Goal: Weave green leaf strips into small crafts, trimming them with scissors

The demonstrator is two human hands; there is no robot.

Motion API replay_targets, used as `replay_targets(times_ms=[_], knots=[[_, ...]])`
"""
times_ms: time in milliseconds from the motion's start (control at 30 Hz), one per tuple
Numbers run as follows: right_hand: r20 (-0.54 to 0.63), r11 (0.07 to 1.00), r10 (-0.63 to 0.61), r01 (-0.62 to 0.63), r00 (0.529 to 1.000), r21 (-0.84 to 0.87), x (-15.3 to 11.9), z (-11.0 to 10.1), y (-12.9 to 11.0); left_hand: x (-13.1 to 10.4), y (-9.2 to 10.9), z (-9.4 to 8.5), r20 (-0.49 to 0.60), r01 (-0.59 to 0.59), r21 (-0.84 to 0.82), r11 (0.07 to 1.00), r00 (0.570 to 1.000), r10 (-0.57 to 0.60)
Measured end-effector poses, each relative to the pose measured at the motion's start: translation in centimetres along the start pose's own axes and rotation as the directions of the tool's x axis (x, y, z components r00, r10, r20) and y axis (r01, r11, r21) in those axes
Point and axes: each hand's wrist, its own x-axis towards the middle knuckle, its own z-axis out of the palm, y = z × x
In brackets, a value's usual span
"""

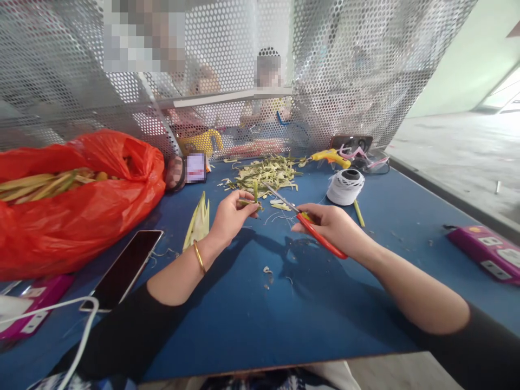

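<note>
Between the thumb and fingers of my left hand (232,214) is a small piece of green plant leaf (255,190), pinched with a short stub standing up. My right hand (327,222) is closed round scissors (314,232) with red handles. Their metal blades point up and left, toward the held leaf but apart from it. Just beyond both hands lies a heap of green and pale leaf scraps (266,172). Fine white threads (280,216) lie on the blue table (252,325) between the hands. A pale green leaf bundle (199,222) rests left of my left wrist.
A red plastic bag (101,216) of long leaves fills the left side. Near it lies a phone (125,268). A white thread spool (345,187), yellow glue gun (331,157) and pink glasses (363,156) sit at back right. Purple power strips (487,252) flank the table; a perforated metal screen (337,81) stands behind.
</note>
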Motion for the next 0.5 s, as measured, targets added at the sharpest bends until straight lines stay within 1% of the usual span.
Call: replay_targets(times_ms=[33,100,167,233,300,367,500], knots=[[0.006,0.999,0.004,-0.004,1.0,0.034,0.02,-0.05,-0.02,-0.04,0.1,0.04,0.002,0.039,-0.033,0.999,0.999,-0.039],[0.054,0.997,-0.002,-0.002,0.999,0.077,0.03,-0.18,-0.14,-0.06,0.24,0.09,0.003,0.119,-0.104,0.987,0.993,-0.119],[0.098,0.997,-0.002,-0.005,0.995,0.074,-0.03,-0.29,-0.36,-0.02,0.3,0.11,-0.007,0.193,-0.18,0.965,0.98,-0.198],[0.118,0.999,0.014,-0.019,0.993,0.039,-0.11,-0.34,-0.58,0.04,0.35,0.14,-0.019,0.248,-0.248,0.936,0.965,-0.261],[0.128,0.999,0.036,-0.037,0.991,-0.001,-0.15,-0.32,-0.71,0.06,0.41,0.2,-0.021,0.273,-0.291,0.917,0.956,-0.292],[0.132,0.999,0.042,-0.04,0.99,-0.018,-0.16,-0.23,-0.69,0.01,0.47,0.29,-0.018,0.278,-0.305,0.911,0.955,-0.297],[0.165,0.999,0.032,-0.036,0.986,0.018,-0.11,0.12,-0.46,-0.26,0.41,0.55,-0.011,0.291,-0.285,0.913,0.952,-0.307]])
